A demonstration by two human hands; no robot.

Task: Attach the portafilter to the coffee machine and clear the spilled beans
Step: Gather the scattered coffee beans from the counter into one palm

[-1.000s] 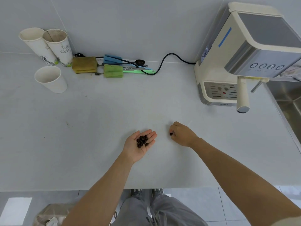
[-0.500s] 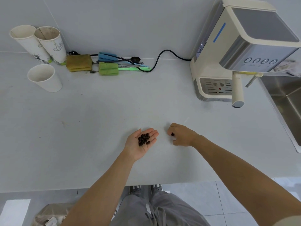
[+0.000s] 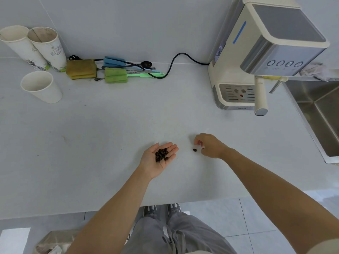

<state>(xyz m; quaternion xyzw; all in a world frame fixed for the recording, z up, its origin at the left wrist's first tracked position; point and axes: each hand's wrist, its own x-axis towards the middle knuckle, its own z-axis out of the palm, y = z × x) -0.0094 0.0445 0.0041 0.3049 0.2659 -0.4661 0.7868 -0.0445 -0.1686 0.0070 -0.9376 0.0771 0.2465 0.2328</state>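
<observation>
My left hand (image 3: 157, 158) lies palm up just above the counter, cupping several dark coffee beans (image 3: 161, 154). To its right, my right hand (image 3: 209, 146) is curled knuckles up, its fingertips pinched on a single coffee bean (image 3: 194, 149) at the counter surface. The cream coffee machine (image 3: 266, 44) stands at the back right. The portafilter (image 3: 260, 96) sits under its brew head, with the cream handle pointing toward me.
Three paper cups (image 3: 41, 87) stand at the back left, beside sponges (image 3: 81, 68), brushes and a spoon. A black power cable (image 3: 176, 59) runs to the machine. A steel sink (image 3: 322, 114) borders the counter on the right. The counter's front edge is near my legs.
My right hand has shifted slightly, still with the single bean at its fingertips. My left hand stays palm up with the beans. The view has moved a little.
</observation>
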